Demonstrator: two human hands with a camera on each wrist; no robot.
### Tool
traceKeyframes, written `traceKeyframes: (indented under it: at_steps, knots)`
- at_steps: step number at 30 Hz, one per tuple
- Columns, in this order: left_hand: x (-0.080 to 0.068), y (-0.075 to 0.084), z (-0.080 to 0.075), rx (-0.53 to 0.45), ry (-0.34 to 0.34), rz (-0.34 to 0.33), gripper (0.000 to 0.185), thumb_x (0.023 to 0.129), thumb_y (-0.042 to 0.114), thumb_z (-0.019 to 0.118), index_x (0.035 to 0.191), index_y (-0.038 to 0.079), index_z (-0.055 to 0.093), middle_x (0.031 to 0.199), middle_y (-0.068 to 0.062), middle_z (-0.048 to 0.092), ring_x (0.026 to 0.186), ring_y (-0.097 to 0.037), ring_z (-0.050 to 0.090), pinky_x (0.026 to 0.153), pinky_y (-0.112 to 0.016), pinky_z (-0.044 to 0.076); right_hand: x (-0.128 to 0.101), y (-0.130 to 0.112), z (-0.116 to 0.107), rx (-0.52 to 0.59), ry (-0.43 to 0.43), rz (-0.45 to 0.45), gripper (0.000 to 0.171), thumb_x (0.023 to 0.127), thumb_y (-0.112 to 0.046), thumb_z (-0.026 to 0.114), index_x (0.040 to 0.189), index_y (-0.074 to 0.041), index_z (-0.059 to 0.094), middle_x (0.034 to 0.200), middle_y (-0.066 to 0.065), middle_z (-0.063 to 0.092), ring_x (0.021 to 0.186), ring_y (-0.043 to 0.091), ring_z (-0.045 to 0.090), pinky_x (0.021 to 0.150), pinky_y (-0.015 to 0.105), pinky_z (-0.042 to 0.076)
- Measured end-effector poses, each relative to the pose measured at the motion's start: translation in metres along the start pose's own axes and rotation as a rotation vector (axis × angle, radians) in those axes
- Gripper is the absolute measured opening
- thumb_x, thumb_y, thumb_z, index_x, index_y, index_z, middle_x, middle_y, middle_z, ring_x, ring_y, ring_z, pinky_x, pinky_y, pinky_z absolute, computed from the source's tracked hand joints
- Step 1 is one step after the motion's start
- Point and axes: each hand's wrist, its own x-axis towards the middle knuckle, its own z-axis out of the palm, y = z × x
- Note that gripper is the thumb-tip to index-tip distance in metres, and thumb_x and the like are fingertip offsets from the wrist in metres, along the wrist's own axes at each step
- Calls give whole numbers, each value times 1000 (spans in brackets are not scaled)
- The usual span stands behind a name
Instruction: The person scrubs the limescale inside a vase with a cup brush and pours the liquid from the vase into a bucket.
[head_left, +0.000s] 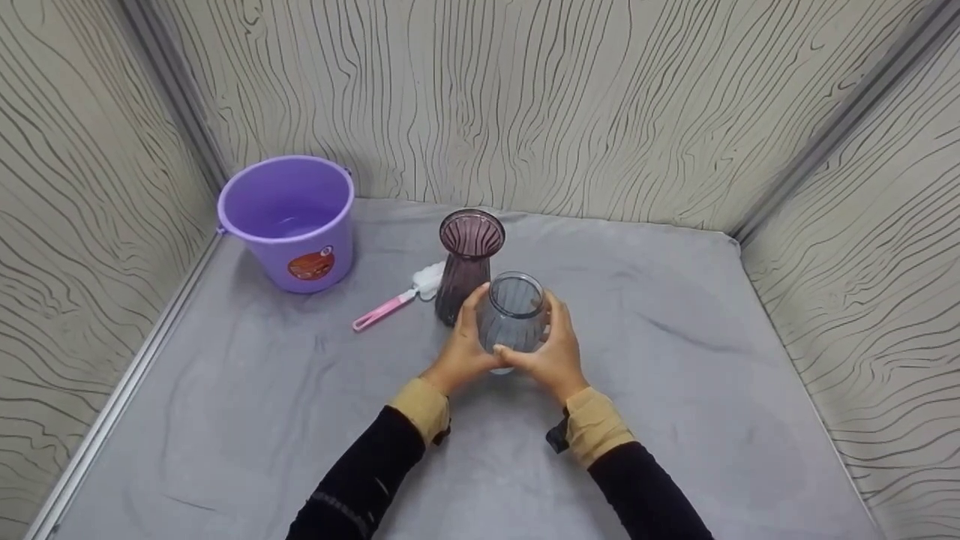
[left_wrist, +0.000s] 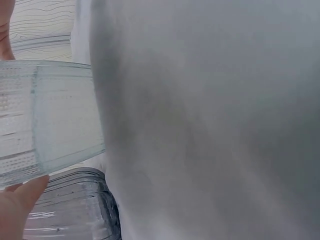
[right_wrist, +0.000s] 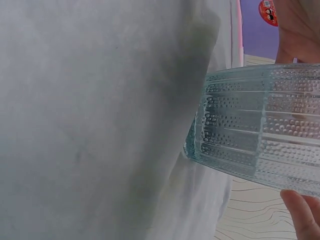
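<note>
Clear glass vase [head_left: 512,315]: ribbed and dimpled, pale blue-grey, held between both of my hands over the middle of the grey cloth [head_left: 675,390]. Whether its base touches the cloth or is lifted just off it I cannot tell.

Left hand [head_left: 465,349]: fingers curled round the vase's left side, gripping it.

Right hand [head_left: 559,352]: fingers curled round the right side, thumb toward me, gripping the same vase. The right wrist view shows the textured wall of the glass close up, with one fingertip [right_wrist: 302,212] under it.

Purple glass vase [head_left: 466,262]: upright, just behind the clear one and slightly to its left, untouched.

Pink-handled brush [head_left: 394,302]: white head, lying flat on the cloth left of the purple vase, near but apart from it.

Lilac bucket [head_left: 289,221]: back left corner, orange label facing me, what looks like a little water inside.

Progress, as I judge it: the clear vase is in hand and nothing more. The brush lies unused, the bucket is well apart, and I see no water in either vase. Any washing appears still to be done.
</note>
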Motion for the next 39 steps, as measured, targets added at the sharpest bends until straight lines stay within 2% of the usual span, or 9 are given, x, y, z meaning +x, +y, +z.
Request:
traceKeyframes:
  at_steps: [6,9,11,14,18,22,27,33,39]
  knots:
    - [1,0,2,1,-1,-13,114,66,8,93,153,14,20,157,-22,31,146,-32,33,118,-49,29,1,1,0,38,-9,18,111,63,-30,97,152,-4,36,141,18,49,116,36,54,84,52,54]
    - [1,0,3,-4,5,-10,114,66,9,93,153,14,20,157,-21,31,146,-32,32,118,-50,28,0,1,0,74,-35,47,111,66,-28,95,154,-6,32,146,21,44,124,38,50,92,58,51]
    - [1,-2,2,-7,6,-9,114,67,10,93,154,14,20,158,-21,30,147,-32,31,119,-50,27,0,2,2,129,-58,65,111,68,-24,94,156,-6,28,151,23,39,132,40,45,100,62,45]
    - [0,-2,3,-21,-5,-42,114,68,9,92,155,16,18,159,-21,28,148,-32,29,118,-50,27,-2,-2,4,255,-94,106,109,72,-17,91,157,-9,22,157,21,31,142,38,34,113,63,30]
    - [-1,-2,4,-40,-22,-86,115,70,10,92,156,18,16,161,-20,25,149,-33,25,118,-52,28,-3,0,10,378,-100,145,108,74,-9,89,155,-13,19,157,14,30,145,33,31,118,58,20]
    - [-1,-4,2,-50,-23,-76,117,69,16,94,156,16,16,162,-20,23,150,-33,24,119,-52,26,-3,7,16,415,-74,150,113,69,-3,91,154,-13,19,153,14,37,144,32,34,118,55,20]
    - [-1,-5,1,-51,-11,-63,118,69,21,95,157,17,16,161,-21,24,149,-34,25,118,-53,26,-1,7,20,419,-61,182,117,67,2,91,156,-8,16,154,20,37,145,38,30,119,59,16]
    - [-3,-5,2,-50,2,-77,118,70,23,95,157,19,16,161,-20,25,148,-34,28,117,-53,29,-4,8,22,404,-54,245,115,67,-3,91,157,-5,18,156,22,35,145,38,30,119,58,17]
    - [-4,-3,3,-60,3,-102,117,70,25,94,159,18,17,162,-18,24,149,-32,26,118,-51,27,-7,14,25,442,-49,280,114,70,-11,92,157,-8,17,157,19,32,145,35,30,120,55,17]
